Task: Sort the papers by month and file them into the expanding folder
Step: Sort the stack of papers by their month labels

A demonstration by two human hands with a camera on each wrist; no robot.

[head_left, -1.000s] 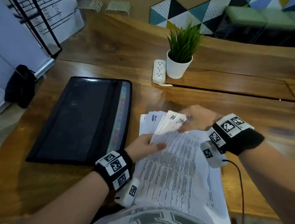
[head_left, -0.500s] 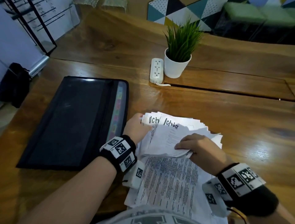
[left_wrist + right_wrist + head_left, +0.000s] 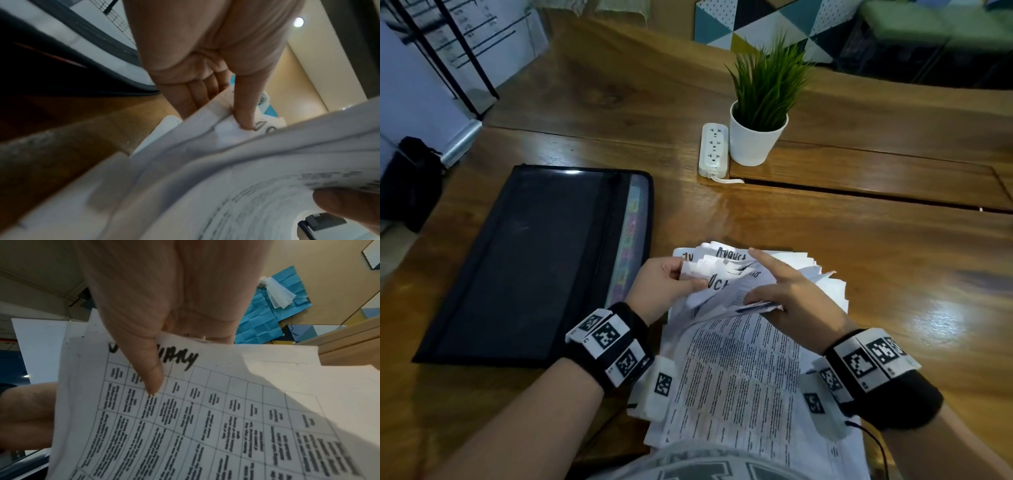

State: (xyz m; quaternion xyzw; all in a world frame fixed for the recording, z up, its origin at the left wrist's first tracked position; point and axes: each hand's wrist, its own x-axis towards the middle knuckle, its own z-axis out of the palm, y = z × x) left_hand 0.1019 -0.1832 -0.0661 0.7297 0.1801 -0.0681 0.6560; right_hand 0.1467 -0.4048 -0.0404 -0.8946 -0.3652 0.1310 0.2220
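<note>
I am leaning over the papers (image 3: 736,373), a loose stack lying on the table (image 3: 859,260) right in front of me, the top sheet covered in printed lines too small to read. My right hand (image 3: 787,294) is closing its grip on a raised sheet, thumb pressing its face beside the handwritten letters "UARY" (image 3: 180,359), above a ruled grid of blurred text, while my index finger is pointing out over the far corners. My left hand (image 3: 664,284) is pinching the fanned top-left corners between thumb (image 3: 245,104) and fingers; there I am reading "August" (image 3: 731,254) in marker and what is looking like "Oct" (image 3: 717,283) nearer. Just to the left, the black expanding folder (image 3: 530,260) is lying flat, apart from the stack, coloured tabs showing along its right edge. Farther off, a white power strip (image 3: 713,150) is sitting beside a potted plant (image 3: 760,106).
</note>
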